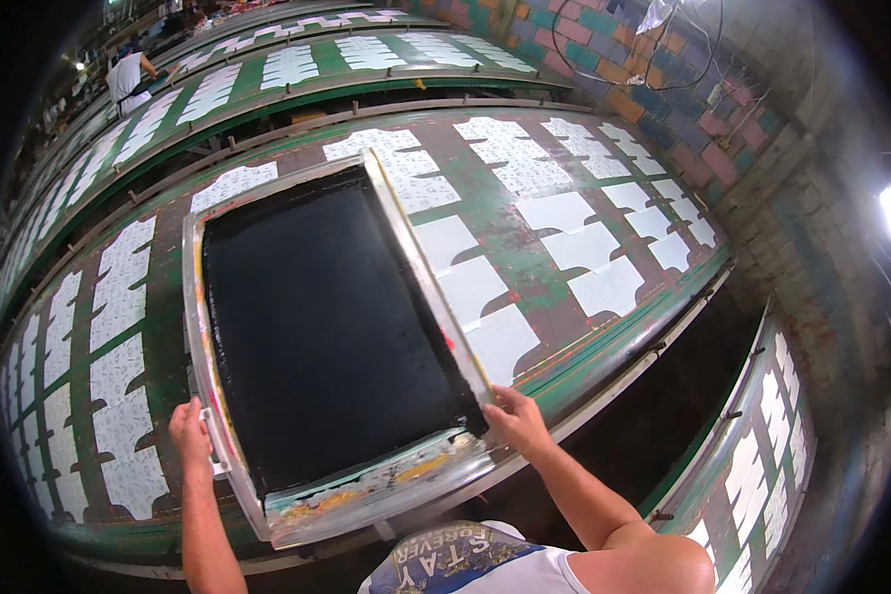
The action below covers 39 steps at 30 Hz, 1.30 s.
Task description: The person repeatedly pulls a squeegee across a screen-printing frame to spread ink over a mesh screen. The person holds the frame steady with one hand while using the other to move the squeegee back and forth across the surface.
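A large screen printing frame (332, 317) with a dark mesh and a pale, paint-stained border lies before me, over a long green and brown printing table (584, 327). My left hand (190, 433) is closed on its left side, near the lower corner. On the opposite side, my right hand (515, 418) grips the frame's edge with fingers curled under it. White cut fabric pieces (490, 332) lie in rows to the right of the frame; those nearest look plain. To the left, fabric pieces (124, 371) carry a small printed pattern. Whether the frame touches the table cannot be made out.
Further long tables (297, 84) with white pieces stretch away beyond mine. Another person (129, 79) stands among them at the far left. A table (762, 465) with fabric runs behind on the right, past a dark gap. A multicoloured block wall (634, 84) bounds the far right.
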Tool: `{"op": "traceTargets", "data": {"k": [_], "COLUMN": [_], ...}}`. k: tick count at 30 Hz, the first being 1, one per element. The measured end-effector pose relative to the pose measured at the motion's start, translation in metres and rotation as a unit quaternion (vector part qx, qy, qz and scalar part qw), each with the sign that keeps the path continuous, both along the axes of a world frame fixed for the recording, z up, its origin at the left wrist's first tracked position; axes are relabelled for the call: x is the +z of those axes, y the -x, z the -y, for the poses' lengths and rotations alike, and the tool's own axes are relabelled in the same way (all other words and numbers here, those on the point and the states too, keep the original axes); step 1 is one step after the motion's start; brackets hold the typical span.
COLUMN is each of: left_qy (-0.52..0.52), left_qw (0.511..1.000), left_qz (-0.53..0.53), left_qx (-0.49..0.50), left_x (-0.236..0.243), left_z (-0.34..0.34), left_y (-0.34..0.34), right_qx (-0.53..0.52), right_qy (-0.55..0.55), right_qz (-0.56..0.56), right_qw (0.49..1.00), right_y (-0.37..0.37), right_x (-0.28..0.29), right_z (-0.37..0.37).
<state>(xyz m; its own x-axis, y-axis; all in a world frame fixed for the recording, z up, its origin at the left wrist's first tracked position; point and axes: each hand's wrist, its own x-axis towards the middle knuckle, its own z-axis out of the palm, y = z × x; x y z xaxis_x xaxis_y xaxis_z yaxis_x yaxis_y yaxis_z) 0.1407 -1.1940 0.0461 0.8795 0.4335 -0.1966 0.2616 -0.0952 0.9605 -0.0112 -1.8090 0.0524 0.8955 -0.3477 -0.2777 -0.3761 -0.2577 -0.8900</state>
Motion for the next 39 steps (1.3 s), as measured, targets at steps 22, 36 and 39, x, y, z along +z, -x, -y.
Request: {"op": "traceTargets", "data": {"k": [22,36,39], "left_qy": [-0.129,-0.214,-0.215], "left_qw": [0.989,0.976,0.976], "left_qz": [0.069,0.006,-0.011], "left_qx": [-0.016,-0.029,-0.028], "left_x": [-0.040,-0.020,-0.021], "left_z": [0.321,0.329,0.330], "left_y": [0.006,0.015,0.014], "right_qx": [-0.041,0.108,0.222], "right_qy": [-0.043,0.403,0.435], "right_qz": [0.016,0.086,0.210], "right_qw": [0.998,0.905,0.847], "right_y": [0.007,0.016,0.028], "right_x": [-0.025,0.021,0.041], "right_z": [0.297,0.261,0.228]}}
